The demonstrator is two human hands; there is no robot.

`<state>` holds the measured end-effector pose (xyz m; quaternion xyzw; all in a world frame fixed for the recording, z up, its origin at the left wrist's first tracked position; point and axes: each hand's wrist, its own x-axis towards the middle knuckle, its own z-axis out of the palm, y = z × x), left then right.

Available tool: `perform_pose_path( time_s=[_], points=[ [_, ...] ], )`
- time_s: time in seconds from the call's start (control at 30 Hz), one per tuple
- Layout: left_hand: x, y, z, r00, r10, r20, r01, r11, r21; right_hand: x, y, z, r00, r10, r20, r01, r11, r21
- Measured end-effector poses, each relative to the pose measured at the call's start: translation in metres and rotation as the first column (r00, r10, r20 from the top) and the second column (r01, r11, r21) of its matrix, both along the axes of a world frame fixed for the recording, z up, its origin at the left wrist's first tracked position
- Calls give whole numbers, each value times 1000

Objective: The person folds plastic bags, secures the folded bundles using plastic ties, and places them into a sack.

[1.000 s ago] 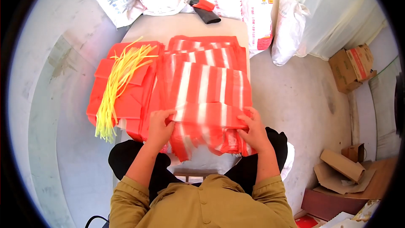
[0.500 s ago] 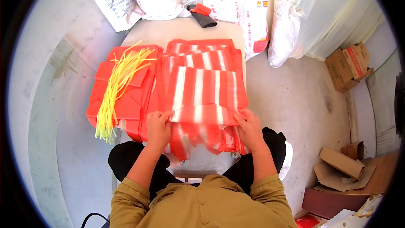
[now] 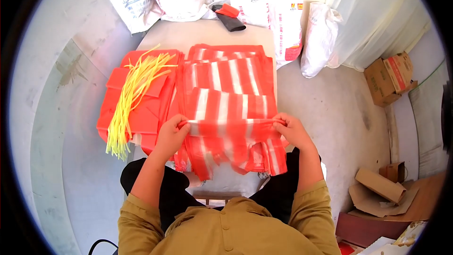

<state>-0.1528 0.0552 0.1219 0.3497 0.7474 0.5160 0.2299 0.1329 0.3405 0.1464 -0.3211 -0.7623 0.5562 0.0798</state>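
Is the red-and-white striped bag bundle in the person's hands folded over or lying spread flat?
Folded over. The left hand and right hand pinch a crease across the striped bundle, and its near part hangs below the fold.

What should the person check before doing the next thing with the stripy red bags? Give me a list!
1. Left hand grips the left end of the striped bag bundle: ok.
2. Right hand grips the right end: ok.
3. Bundle lifted evenly, both ends level: ok, though its lower edges hang loose and ragged.
4. Every bag in the bundle caught in the grip: cannot tell, the layers blur together.
5. Stack of striped bags behind lies flat on the table: ok.
6. Yellow ties kept clear of the bundle, lying on the plain red bags to the left: ok.
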Motion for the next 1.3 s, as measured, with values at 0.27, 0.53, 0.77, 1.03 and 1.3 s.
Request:
perform_pose_path(
  time_s=[0.27,0.53,0.77,1.03,1.3],
  points=[
    [-26,53,-26,991,132,-28,-134,985,-110,-27,12,-56,972,-235,11,234,970,64],
    [-31,48,-46,980,95,-172,-108,992,-64,-32,13,-61,959,-281,-32,283,956,77],
    [-30,50,-44,985,127,-119,-141,982,-123,-30,10,-66,949,-306,-76,312,947,75],
    [-29,56,-45,972,215,-94,-226,967,-121,-29,12,-66,951,-308,-39,310,939,147],
    [-20,44,-48,979,200,39,-200,980,-20,-30,10,-71,942,-328,-75,337,920,200]
  ],
)
